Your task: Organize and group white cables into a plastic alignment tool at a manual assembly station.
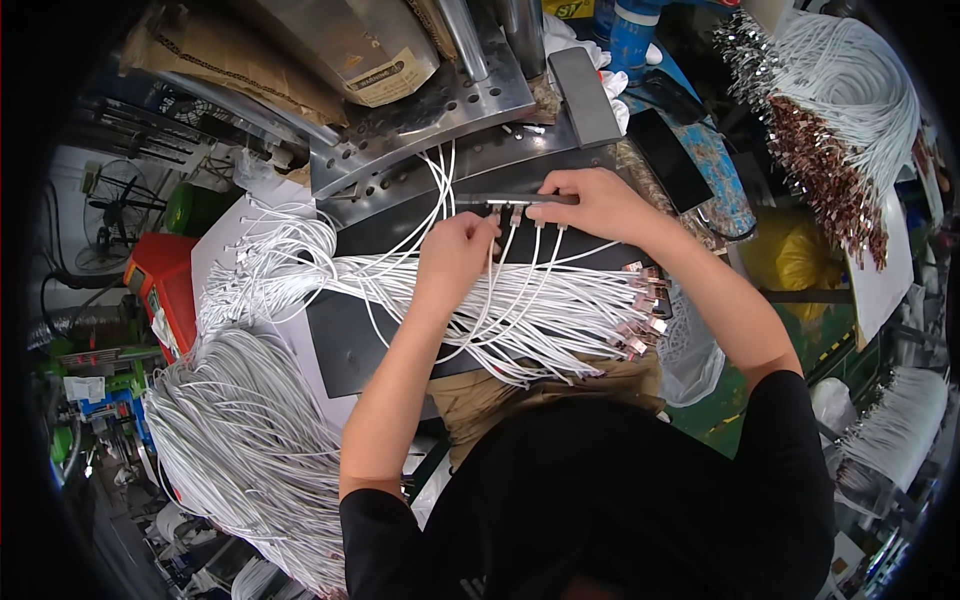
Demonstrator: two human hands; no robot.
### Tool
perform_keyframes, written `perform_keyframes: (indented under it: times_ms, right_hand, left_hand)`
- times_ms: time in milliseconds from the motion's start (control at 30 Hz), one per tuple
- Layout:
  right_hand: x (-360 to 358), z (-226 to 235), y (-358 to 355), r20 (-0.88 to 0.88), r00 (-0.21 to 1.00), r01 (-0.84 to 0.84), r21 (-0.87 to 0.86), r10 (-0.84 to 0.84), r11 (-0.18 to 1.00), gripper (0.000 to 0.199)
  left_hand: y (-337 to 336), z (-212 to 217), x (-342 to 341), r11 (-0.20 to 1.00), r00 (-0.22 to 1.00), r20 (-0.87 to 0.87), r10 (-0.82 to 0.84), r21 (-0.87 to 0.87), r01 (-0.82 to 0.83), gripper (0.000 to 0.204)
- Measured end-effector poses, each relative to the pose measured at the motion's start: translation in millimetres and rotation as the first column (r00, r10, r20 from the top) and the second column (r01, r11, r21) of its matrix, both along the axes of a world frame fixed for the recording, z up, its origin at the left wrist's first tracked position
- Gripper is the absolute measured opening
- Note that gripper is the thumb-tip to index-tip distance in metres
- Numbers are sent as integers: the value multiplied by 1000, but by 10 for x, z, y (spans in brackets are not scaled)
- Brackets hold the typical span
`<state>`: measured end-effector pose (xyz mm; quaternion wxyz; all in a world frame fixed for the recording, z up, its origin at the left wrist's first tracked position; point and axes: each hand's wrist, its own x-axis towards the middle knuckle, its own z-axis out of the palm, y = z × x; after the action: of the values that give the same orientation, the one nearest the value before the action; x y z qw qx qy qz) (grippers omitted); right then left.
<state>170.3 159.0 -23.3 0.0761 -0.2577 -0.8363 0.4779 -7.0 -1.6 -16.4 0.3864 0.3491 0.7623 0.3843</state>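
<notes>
Left hand [455, 250] pinches thin white cables [520, 300] with metal-tipped ends.

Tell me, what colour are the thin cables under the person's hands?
The thin cables are white, seen best in the head view.

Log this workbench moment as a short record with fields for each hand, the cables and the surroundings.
left hand: pinching a white cable end at the metal fixture bar
right hand: resting on the same bar, fingers over the seated cable ends
white cables: fanned across the dark work plate, connector ends to the right
spare cable bundle: piled at lower left
black phone: lying beyond the right hand
</notes>
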Motion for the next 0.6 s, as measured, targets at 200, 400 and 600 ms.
perform_keyframes:
  times_ms: [200, 400, 600]
  right_hand:
    - [37, -151, -56, -307, 945, 251, 472, -109, 845, 34]
    - [-48, -132, 38, -199, 973, 181, 356, -115, 917, 32]
    - [-131, 38, 49, -9, 993, 116, 339, -119, 934, 23]
  left_hand:
    - [-81, 383, 302, 964, 593, -792, -144, 22, 264, 26]
    - [525, 104, -320, 964, 162, -979, 121, 154, 215, 30]
    - [999, -65, -661, 976, 212, -973, 87, 126, 180, 32]
